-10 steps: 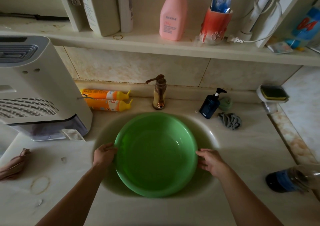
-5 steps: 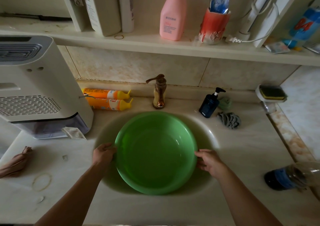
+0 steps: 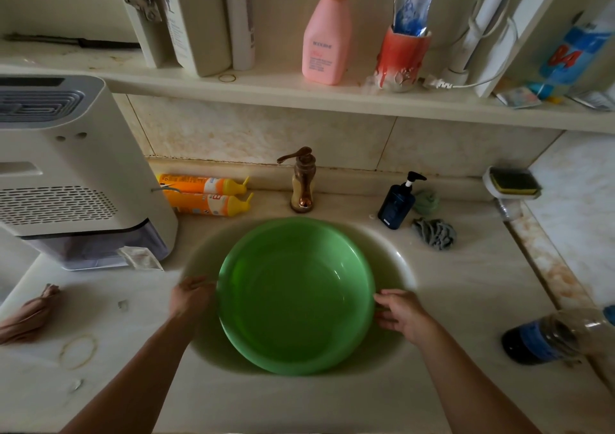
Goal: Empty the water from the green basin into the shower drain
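Observation:
The round green basin (image 3: 296, 295) sits in the sink bowl (image 3: 401, 262) of a pale stone counter, with water inside that is hard to make out in the dim light. My left hand (image 3: 189, 295) is at the basin's left rim, fingers curled onto its edge and slightly blurred. On the opposite rim, my right hand (image 3: 401, 314) grips with its fingers bent around the edge. No shower drain is in view.
A bronze faucet (image 3: 303, 181) stands just behind the basin. Two orange bottles (image 3: 206, 194) and a white appliance (image 3: 73, 174) are at the left. At the right are a dark pump bottle (image 3: 396, 204), a grey cloth (image 3: 432, 234) and a lying bottle (image 3: 549, 337). A cluttered shelf (image 3: 299, 96) overhangs.
Both hands stay at the basin's rim and the basin stays in the sink. Only the view shifts slightly.

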